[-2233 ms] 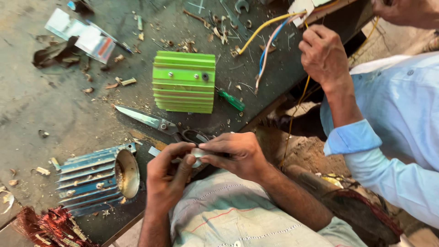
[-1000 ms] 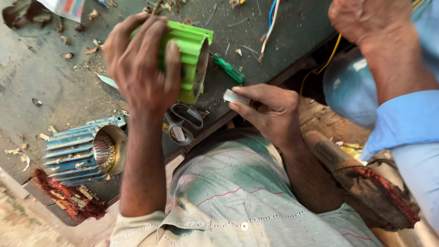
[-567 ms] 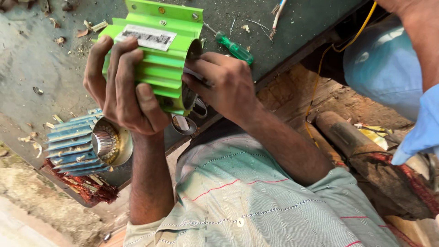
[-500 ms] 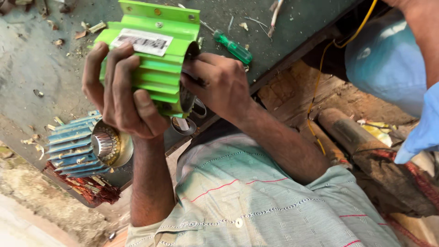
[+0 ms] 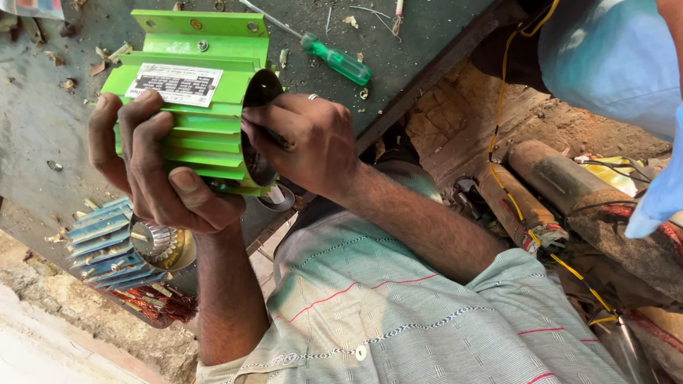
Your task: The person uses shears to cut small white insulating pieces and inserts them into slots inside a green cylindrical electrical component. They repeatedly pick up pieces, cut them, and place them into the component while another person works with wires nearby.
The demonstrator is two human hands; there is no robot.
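Note:
My left hand [image 5: 153, 167] grips a bright green finned motor housing [image 5: 191, 92] from below and lifts it off the dark workbench [image 5: 43, 128]. The housing carries a white label on its side and its round open end faces right. At that open end, my right hand [image 5: 302, 139] is closed around a small pale strip, which it presses against the rim. Most of the strip is hidden by the fingers.
A blue-grey finned motor housing [image 5: 107, 242] lies on the bench below my left hand. A green-handled screwdriver [image 5: 334, 60] lies above my right hand. Another person in a light blue shirt [image 5: 612, 57] is at the upper right. Yellow wire [image 5: 512, 192] and old motor parts lie below the bench.
My left hand has picked the green housing up from the bench and turned it towards me. My right hand has moved from beside the scissors to the housing's open end.

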